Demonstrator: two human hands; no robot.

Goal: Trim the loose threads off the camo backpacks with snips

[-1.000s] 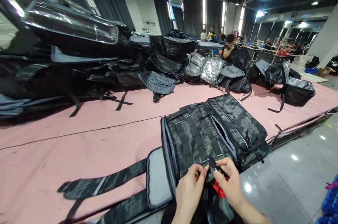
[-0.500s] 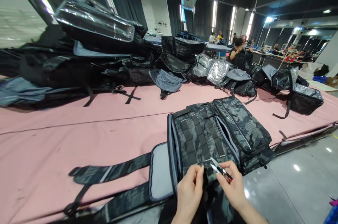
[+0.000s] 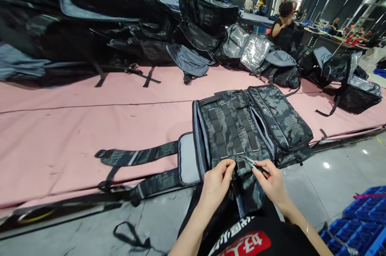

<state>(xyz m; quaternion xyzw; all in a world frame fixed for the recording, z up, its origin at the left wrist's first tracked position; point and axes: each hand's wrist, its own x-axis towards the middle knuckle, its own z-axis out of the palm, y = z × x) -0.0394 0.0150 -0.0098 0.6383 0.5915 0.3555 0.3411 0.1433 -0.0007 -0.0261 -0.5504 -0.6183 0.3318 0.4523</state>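
A dark camouflage backpack (image 3: 232, 123) lies on the pink-covered table, its near end reaching over the edge toward my lap. Two pockets gape a little, and its shoulder straps (image 3: 157, 153) stretch out to the left. My left hand (image 3: 219, 177) is closed in a pinch at the bag's near edge; whatever sits between thumb and finger is too small to make out. Thread snips (image 3: 256, 165) with dark handles are in my right hand (image 3: 271, 179). Their blades point left, toward the pinched spot, just over the camouflage fabric.
Dark bags (image 3: 144, 47) are heaped along the table's far side, some showing silver lining (image 3: 255, 51). The pink table cover (image 3: 144, 123) has a dark seam line. Blue plastic crates (image 3: 358, 224) stand on the floor at lower right. A person (image 3: 282, 23) sits beyond the bags.
My view has tilted downward, so the table and bag appear higher and my lap shows. The snips' blades, spread apart before, now look closer together and lower over the fabric. The left pinch persists.
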